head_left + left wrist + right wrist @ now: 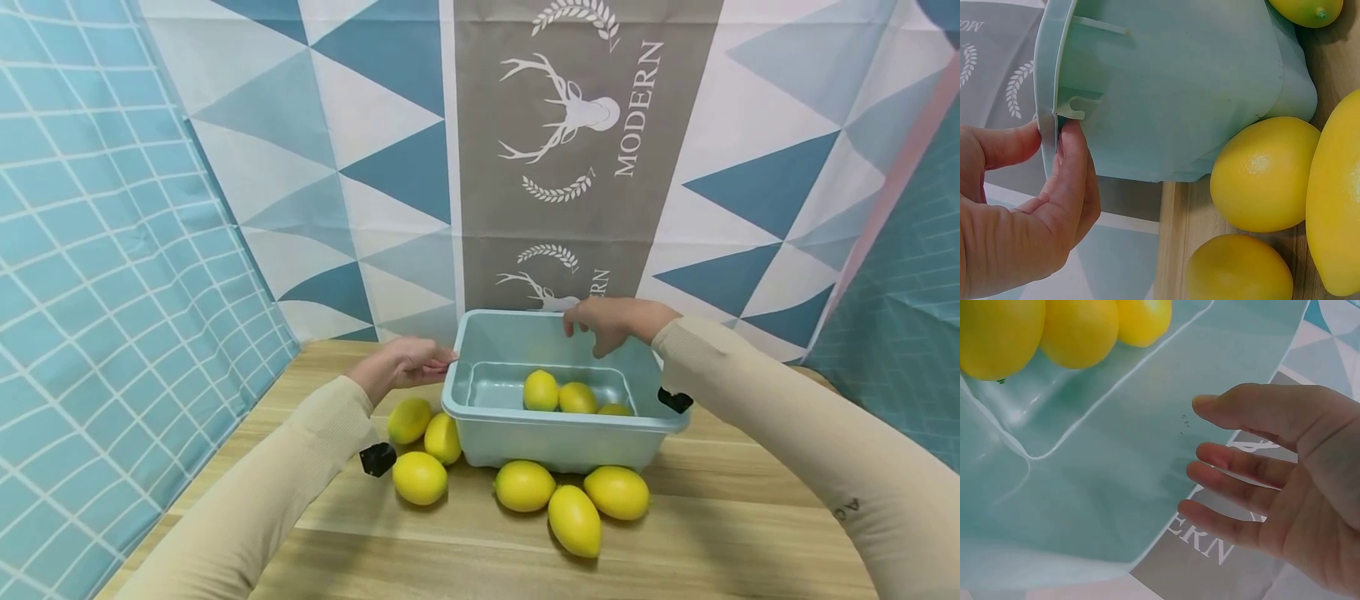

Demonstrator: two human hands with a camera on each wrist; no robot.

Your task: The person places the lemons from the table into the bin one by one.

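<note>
A light blue-green plastic bin stands on the table with three yellow lemons visible on its floor. At its left end my left hand holds the rim. The left wrist view shows the thumb on the outer side of that rim and the fingers tucked beneath it. Over the bin's far side hovers my right hand. In the right wrist view its fingers are spread and relaxed, with nothing between them and the thumb.
Several loose lemons lie on the wooden table: a group by the bin's left front corner and three along its front. A patterned cloth hangs close behind the bin. Blue tiled-print cloth borders the left.
</note>
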